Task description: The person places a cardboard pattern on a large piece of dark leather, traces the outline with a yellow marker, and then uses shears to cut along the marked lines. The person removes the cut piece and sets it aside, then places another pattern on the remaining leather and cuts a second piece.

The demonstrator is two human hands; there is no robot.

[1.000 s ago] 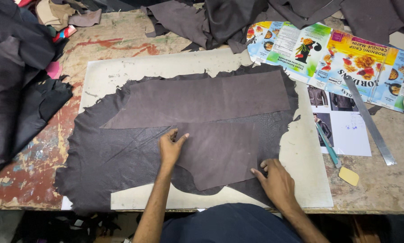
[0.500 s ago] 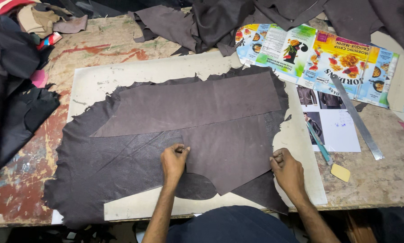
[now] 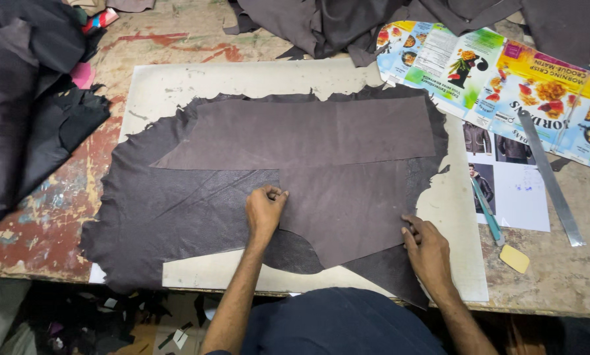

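A dark brown leather hide (image 3: 176, 210) lies spread on a white cutting board (image 3: 176, 85). On top of it lies a lighter brown pattern piece (image 3: 321, 141) with a curved lower edge. My left hand (image 3: 264, 209) rests with its fingers curled on the pattern's left edge, near the middle of the hide. At the pattern's lower right corner my right hand (image 3: 424, 244) presses down with fingers bent. Neither hand lifts anything off the board.
A metal ruler (image 3: 549, 177), a teal pen-like tool (image 3: 487, 212) and a yellow chalk piece (image 3: 514, 258) lie right of the board. Flattened colourful cartons (image 3: 499, 72) and printed sheets (image 3: 505, 171) sit at the back right. Dark leather piles (image 3: 25, 112) crowd the left and far edge.
Both hands have shifted a little along the pattern piece's lower edges; the left fingers went from spread to curled. The camera moved closer and leftward.
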